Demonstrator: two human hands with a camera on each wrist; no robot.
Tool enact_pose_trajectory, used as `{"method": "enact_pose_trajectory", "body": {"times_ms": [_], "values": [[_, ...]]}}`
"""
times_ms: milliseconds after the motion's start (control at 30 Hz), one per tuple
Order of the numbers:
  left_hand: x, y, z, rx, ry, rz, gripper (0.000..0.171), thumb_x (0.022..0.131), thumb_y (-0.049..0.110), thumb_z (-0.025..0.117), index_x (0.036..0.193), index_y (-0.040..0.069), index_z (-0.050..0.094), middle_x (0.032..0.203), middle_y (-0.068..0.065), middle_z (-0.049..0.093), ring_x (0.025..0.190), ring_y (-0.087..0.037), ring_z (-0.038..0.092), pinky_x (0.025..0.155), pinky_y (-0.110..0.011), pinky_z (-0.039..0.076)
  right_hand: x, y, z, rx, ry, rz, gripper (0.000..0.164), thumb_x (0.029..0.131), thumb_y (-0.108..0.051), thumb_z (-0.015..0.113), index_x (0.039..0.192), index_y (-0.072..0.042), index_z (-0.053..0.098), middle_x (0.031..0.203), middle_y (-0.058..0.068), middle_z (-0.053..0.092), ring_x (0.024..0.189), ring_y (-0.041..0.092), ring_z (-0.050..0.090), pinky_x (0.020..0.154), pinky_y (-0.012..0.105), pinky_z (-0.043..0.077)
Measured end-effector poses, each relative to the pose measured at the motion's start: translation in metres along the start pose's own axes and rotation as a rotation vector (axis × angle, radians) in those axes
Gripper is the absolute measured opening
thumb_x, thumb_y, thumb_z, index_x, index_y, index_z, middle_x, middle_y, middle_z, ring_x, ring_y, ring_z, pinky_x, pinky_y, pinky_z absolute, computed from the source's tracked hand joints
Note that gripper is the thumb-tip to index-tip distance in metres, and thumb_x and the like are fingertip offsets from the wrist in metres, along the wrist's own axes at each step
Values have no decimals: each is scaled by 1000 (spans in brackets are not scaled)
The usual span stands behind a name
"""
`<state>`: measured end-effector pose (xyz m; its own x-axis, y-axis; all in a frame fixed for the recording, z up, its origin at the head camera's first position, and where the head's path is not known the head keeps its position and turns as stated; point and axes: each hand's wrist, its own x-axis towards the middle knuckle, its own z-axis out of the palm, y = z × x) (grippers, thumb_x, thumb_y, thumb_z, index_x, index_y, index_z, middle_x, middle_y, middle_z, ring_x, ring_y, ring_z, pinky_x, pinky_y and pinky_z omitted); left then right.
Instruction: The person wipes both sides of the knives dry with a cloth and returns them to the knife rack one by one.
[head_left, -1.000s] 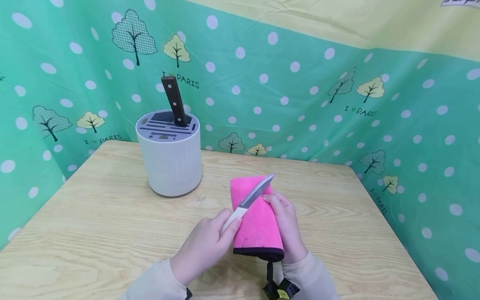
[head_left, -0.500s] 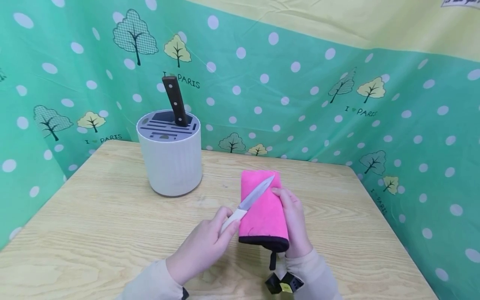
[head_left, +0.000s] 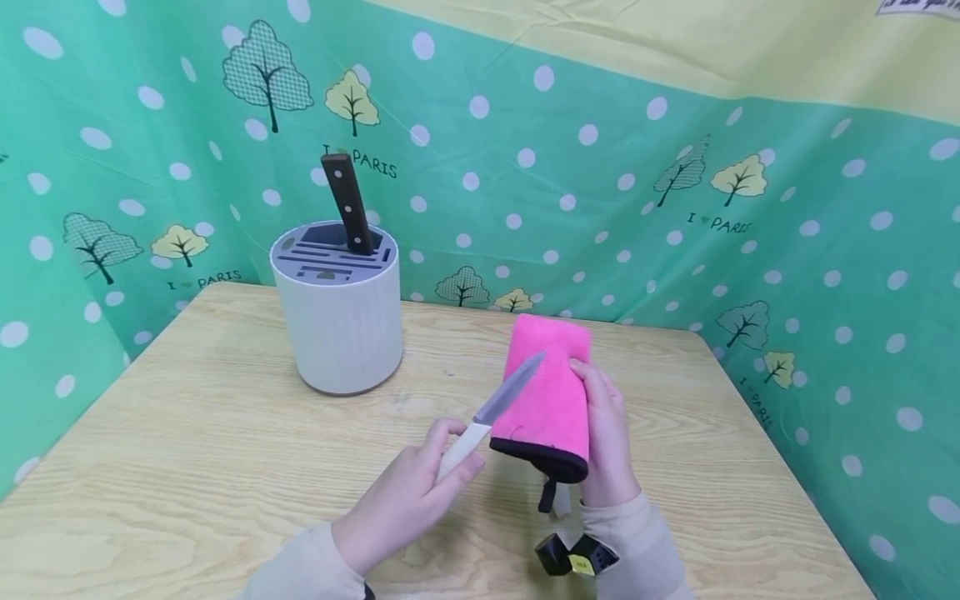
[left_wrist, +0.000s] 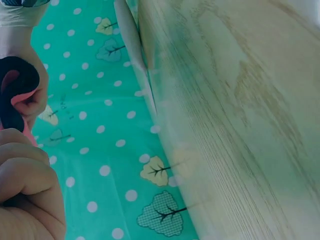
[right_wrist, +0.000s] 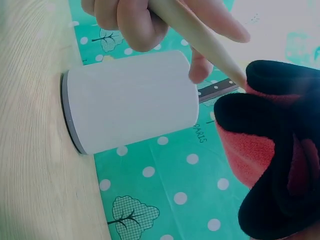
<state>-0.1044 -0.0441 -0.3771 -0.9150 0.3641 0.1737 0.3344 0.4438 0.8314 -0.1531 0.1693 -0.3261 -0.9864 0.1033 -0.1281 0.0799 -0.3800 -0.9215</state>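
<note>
Your left hand [head_left: 408, 492] grips the knife [head_left: 487, 419]; your right hand [head_left: 609, 433] pinches the pink cloth [head_left: 551, 396]. The knife slants up between your 2 hands. Go slow; thick cloth between blade and right hand seems safest.

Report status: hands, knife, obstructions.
Left fingers grip white-handled knife. Right fingers hold pink cloth. Blade overlaps cloth in head view; contact unclear. Knife block off left, not obstructing.
</note>
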Motion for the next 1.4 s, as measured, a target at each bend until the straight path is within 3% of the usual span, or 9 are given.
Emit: {"method": "enact_pose_trajectory", "body": {"times_ms": [67,367,600,767,1067,1400], "values": [[-1,0,0,-17,6,6,30,103,39,49,124,17,45,58,13,39,45,3,30,40,-22,34,0,-1,0,20,7,3,19,101,-33,53,90,-20,60,75,-6,65,64,9,63,61,23,51],[-2,-1,3,-40,62,63,21,105,31,48,118,15,45,60,14,37,46,4,27,40,-20,31,3,1,1,58,50,-4,14,101,-28,55,94,-20,65,80,-6,66,68,9,64,64,23,53],[1,2,4,-63,209,115,12,104,19,50,111,10,47,65,11,37,54,2,31,47,-20,34,6,5,4,88,62,-75,17,100,-18,56,115,-13,63,91,-4,68,79,9,66,69,24,55],[4,6,4,-111,272,145,10,104,15,48,110,7,47,70,8,39,62,-2,37,55,-21,38,5,11,9,20,91,-111,25,97,-14,60,121,-9,60,91,-3,68,78,10,67,69,25,56],[12,9,9,-149,318,79,14,104,18,49,112,7,49,91,0,60,83,-9,55,76,-27,50,-2,22,23,-83,90,-106,35,93,-11,65,127,-5,59,91,-3,70,77,12,70,69,29,58],[21,8,12,-140,287,-4,21,106,28,46,112,9,51,91,-1,59,79,-10,54,70,-25,49,-7,31,31,-199,58,-204,35,90,-8,69,123,-1,62,97,2,68,82,14,69,72,28,59]]}}
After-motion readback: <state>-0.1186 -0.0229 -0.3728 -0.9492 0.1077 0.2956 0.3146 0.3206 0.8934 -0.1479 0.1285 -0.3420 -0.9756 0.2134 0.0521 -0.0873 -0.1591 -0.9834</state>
